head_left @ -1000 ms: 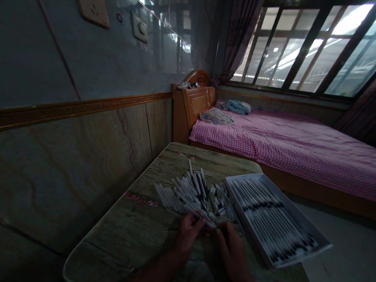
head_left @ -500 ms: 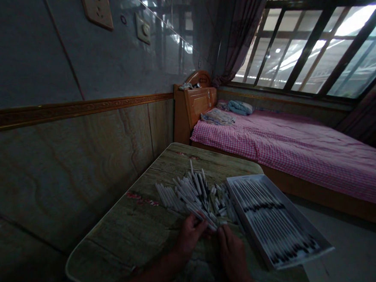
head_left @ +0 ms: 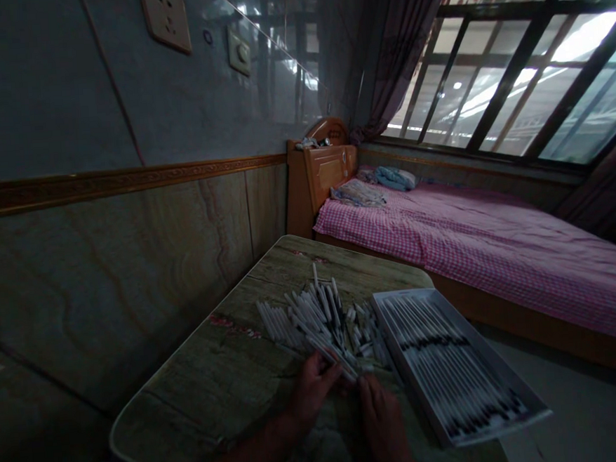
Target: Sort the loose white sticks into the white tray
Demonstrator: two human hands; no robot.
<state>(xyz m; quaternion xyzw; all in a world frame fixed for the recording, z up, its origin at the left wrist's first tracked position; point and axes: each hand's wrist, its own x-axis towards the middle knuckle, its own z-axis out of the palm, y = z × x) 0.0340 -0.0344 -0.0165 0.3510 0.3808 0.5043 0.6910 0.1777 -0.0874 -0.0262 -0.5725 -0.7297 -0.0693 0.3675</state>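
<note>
My left hand (head_left: 312, 385) is closed on a white pen-like stick (head_left: 343, 366) that slants down toward my right hand. My right hand (head_left: 378, 405) is closed at the lower end of that stick, with its fingers pressed together. Just beyond my hands lies a loose pile of white and dark pen parts (head_left: 314, 313) on the table. Small short pieces (head_left: 361, 326) sit at the pile's right side. To the right, a white tray (head_left: 418, 403) holds two rows of pens with dark ends.
The green patterned table (head_left: 192, 387) has rounded corners and stands by the tiled wall (head_left: 172, 247). Behind it to the right is a bed (head_left: 461, 241) with a pink checked cover and a wooden headboard (head_left: 325, 173). A window (head_left: 508, 69) is at the upper right.
The whole view has shifted slightly. Both hands remain closed around the same stick, in nearly the same place.
</note>
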